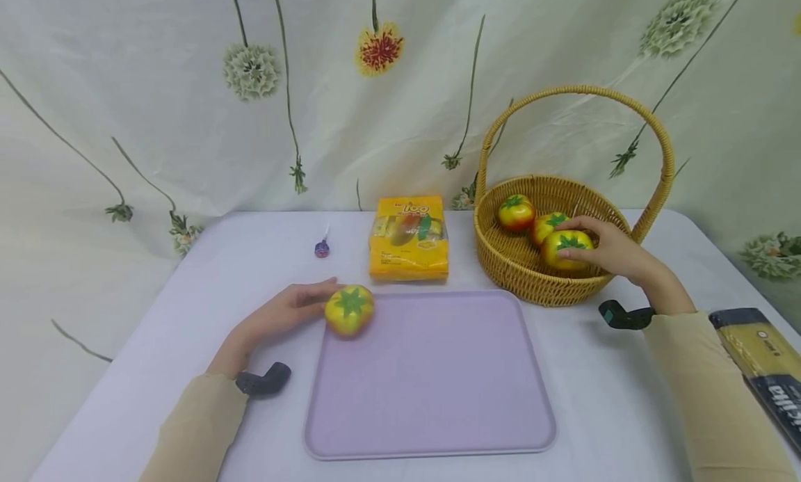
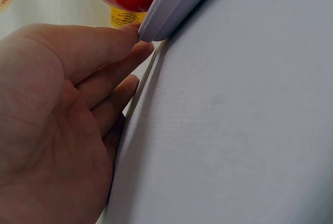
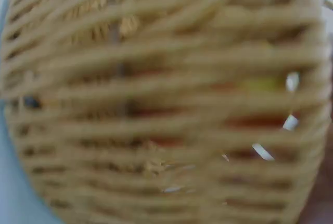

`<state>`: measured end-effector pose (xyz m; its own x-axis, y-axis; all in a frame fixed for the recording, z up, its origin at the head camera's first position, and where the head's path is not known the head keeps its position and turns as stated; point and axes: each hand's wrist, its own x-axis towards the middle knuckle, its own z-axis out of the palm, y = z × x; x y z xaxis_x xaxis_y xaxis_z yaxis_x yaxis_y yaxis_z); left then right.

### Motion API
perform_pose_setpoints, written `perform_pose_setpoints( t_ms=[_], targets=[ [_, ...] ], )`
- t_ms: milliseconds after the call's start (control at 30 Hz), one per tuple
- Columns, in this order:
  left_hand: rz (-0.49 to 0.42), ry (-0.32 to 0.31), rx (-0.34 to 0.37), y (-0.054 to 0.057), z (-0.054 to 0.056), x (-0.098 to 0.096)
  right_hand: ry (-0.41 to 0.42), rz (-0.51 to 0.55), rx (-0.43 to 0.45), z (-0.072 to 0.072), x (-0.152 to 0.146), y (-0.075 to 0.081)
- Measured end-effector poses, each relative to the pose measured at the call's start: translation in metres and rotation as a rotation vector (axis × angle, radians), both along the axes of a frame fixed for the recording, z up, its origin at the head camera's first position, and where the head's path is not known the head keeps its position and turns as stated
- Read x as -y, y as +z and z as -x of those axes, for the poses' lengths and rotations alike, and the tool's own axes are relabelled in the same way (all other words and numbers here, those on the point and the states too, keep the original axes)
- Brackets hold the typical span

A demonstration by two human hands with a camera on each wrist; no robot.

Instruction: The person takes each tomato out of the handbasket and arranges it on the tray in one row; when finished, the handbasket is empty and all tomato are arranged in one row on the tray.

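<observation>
My left hand [image 1: 294, 308] is at the back-left corner of a lilac tray [image 1: 432, 371]. In the left wrist view its fingers are fairly straight, and the thumb tip meets the tray's rim [image 2: 156, 23]. A yellow-red tomato [image 1: 349, 310] with a green star top sits at that corner, just past the fingertips. Over at the wicker basket [image 1: 532, 287], my right hand [image 1: 610, 249] grips another tomato [image 1: 566, 249] between thumb and fingers. Two more tomatoes, one redder [image 1: 516, 212] and one partly covered [image 1: 547, 226], lie in the basket. Blurred basket weave fills the right wrist view, hiding the fingers.
A yellow mango-printed packet [image 1: 409, 242] stands behind the tray. To its left lies a purple-wrapped lollipop [image 1: 322, 247]. The basket's tall handle [image 1: 582, 90] arches over its opening. Near the right edge is a dark-blue and gold package [image 1: 763, 364], beside the right sleeve.
</observation>
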<state>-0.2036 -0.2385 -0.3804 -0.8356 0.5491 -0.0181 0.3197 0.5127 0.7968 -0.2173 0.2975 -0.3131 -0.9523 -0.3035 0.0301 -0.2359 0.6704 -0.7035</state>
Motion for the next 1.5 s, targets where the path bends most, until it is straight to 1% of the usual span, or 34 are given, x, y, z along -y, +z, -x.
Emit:
perform_pose_setpoints(
  t_ms=[133,200,267,400,500,600,667,833,900,1000,1133,1233,1400,1500],
  targets=[
    [0.000,-0.011,-0.006,-0.001,0.000,0.001,-0.107,0.098,0.017,-0.003,0.011,0.009],
    [0.002,-0.014,-0.008,-0.001,0.000,0.001,-0.144,0.147,0.009,-0.007,0.021,0.017],
    [0.000,-0.016,-0.009,0.000,0.000,0.001,-0.163,0.196,-0.007,-0.011,0.035,0.027],
    [0.000,-0.010,-0.006,0.000,-0.001,0.002,-0.139,0.272,-0.040,-0.021,0.069,0.045],
    [0.000,-0.010,-0.005,-0.001,0.000,0.003,-0.074,0.332,-0.051,-0.026,0.097,0.048],
    [0.000,-0.013,-0.017,-0.002,0.001,0.003,-0.007,0.365,-0.032,-0.028,0.124,0.042],
    [-0.002,-0.019,-0.020,0.005,-0.003,-0.001,0.027,0.376,-0.014,-0.027,0.140,0.034],
    [-0.015,-0.031,-0.015,0.003,-0.001,-0.002,0.066,0.357,-0.013,-0.021,0.178,0.006],
    [-0.021,-0.031,-0.012,-0.004,0.004,0.001,0.088,0.359,-0.006,-0.020,0.189,-0.005],
    [-0.023,-0.033,-0.009,-0.004,0.004,0.001,0.110,0.333,0.009,-0.021,0.201,-0.015],
    [-0.025,-0.033,-0.012,-0.003,0.003,0.001,0.138,0.289,-0.005,-0.023,0.213,-0.023],
    [-0.022,-0.029,-0.014,-0.002,0.003,0.002,0.175,0.293,-0.009,-0.025,0.219,-0.025],
    [-0.019,-0.028,-0.011,-0.002,0.002,0.003,0.224,0.290,0.023,-0.029,0.225,-0.031],
    [-0.019,-0.033,-0.015,-0.002,0.002,0.002,0.234,0.277,0.042,-0.031,0.227,-0.034]
  ],
)
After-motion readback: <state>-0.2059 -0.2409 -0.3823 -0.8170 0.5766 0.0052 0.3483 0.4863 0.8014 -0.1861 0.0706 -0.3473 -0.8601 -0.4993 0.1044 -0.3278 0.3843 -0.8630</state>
